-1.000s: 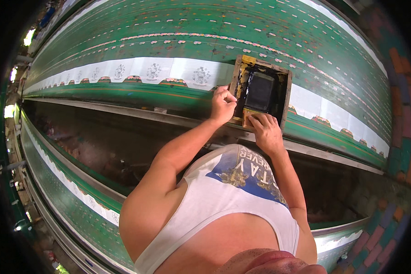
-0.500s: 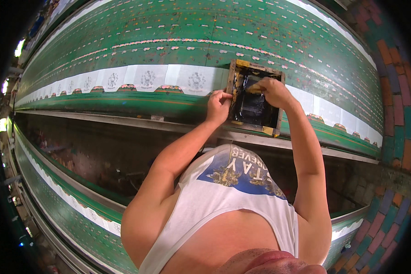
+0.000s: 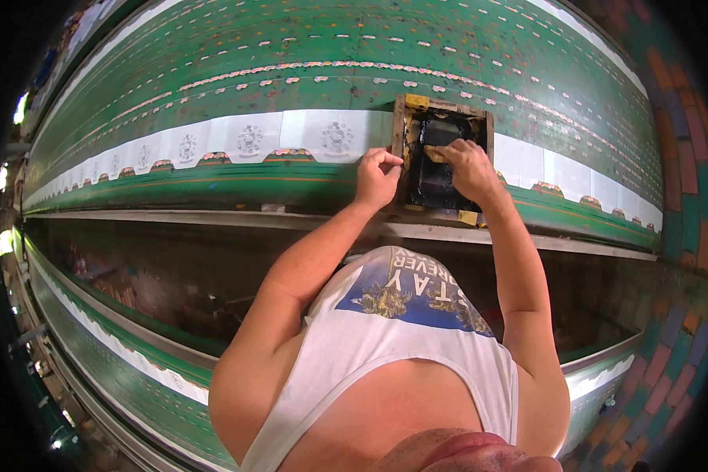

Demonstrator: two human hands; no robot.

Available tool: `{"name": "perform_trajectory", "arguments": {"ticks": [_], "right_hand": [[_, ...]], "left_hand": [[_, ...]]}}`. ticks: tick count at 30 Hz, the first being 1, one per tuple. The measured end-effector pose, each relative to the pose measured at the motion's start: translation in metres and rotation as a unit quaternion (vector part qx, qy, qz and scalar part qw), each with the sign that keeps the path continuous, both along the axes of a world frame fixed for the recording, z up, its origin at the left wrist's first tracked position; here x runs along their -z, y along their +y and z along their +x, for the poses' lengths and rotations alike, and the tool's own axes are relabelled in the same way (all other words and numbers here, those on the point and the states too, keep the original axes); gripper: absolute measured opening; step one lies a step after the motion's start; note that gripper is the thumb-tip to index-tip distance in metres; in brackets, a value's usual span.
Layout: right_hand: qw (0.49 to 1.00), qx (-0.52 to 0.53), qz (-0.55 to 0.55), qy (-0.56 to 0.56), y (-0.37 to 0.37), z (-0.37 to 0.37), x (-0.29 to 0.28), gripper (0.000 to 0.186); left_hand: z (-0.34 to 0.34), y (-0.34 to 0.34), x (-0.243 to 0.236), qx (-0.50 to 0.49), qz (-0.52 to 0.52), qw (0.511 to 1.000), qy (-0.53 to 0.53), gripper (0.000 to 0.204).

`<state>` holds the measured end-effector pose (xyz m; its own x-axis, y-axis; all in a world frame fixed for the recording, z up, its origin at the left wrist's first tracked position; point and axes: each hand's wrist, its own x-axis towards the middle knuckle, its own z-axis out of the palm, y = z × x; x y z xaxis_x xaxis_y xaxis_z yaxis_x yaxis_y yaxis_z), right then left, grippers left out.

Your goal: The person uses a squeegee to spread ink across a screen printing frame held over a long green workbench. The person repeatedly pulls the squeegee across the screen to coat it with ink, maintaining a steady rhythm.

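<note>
A wooden screen frame (image 3: 487, 132) with yellow corner patches lies on a long green table (image 3: 236, 90), over a strip of white pieces with dark printed drawings (image 3: 334, 134). Glossy black ink (image 3: 436, 189) coats the mesh inside. My left hand (image 3: 377, 177) is closed on the frame's left side, fingers curled at its edge. My right hand (image 3: 472, 171) grips a yellowish squeegee (image 3: 436, 155) inside the frame, over the inked mesh, partly hiding the blade.
A metal rail (image 3: 291, 217) runs along the table's near edge, with a dark gap below. A second green table (image 3: 118, 338) with white pieces runs behind me. Multicoloured paving (image 3: 657, 377) shows at the right.
My right hand went from the frame's near edge up inside it with the squeegee, then slightly down and left. Black ink now covers more of the mesh. My left hand stays at the frame.
</note>
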<state>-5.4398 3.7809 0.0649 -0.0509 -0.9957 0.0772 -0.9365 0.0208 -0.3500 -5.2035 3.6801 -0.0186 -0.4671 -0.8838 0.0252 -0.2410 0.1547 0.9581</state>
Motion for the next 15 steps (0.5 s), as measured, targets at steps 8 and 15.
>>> {"name": "perform_trajectory", "arguments": {"ticks": [8,15], "right_hand": [[0.999,0.017,0.048,0.005,0.065,0.056,-0.018,0.056],[0.996,0.033,0.057,-0.059,0.091,0.069,-0.022,0.051]], "left_hand": [[-0.006,0.011,0.014,-0.025,0.003,0.999,0.032,0.016],[-0.013,0.022,0.018,-0.026,-0.127,0.992,0.003,0.024]]}}
